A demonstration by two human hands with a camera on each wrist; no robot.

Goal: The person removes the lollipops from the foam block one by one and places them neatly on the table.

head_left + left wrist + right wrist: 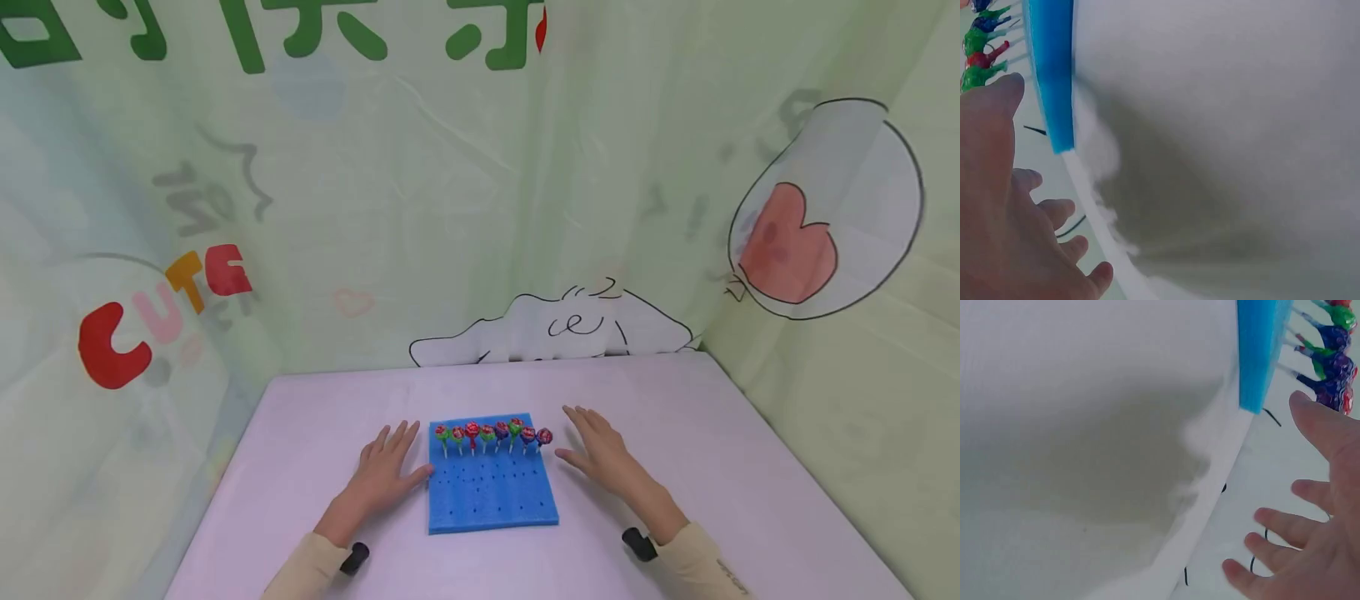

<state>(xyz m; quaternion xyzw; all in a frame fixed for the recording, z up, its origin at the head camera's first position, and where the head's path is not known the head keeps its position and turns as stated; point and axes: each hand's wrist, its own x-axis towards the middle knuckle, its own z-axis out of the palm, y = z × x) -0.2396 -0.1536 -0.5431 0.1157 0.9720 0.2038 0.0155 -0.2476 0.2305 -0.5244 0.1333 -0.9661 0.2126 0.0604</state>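
Observation:
A blue foam board with small holes lies on the table between the two hands. Along its far edge several wrapped lollipops stand in a row on their sticks, with green, red and purple wrappers. Fingers spread, the left hand is beside the board's left side, its thumb near the edge. The right hand is to the right of the board, also with fingers spread and nothing held. In the right wrist view, purple-wrapped lollipops appear just beyond the thumb.
A pale tabletop extends around the board. Behind and at both sides hangs a light printed curtain with letters, a balloon and a cartoon drawing. Dark wrist straps are at the sleeves.

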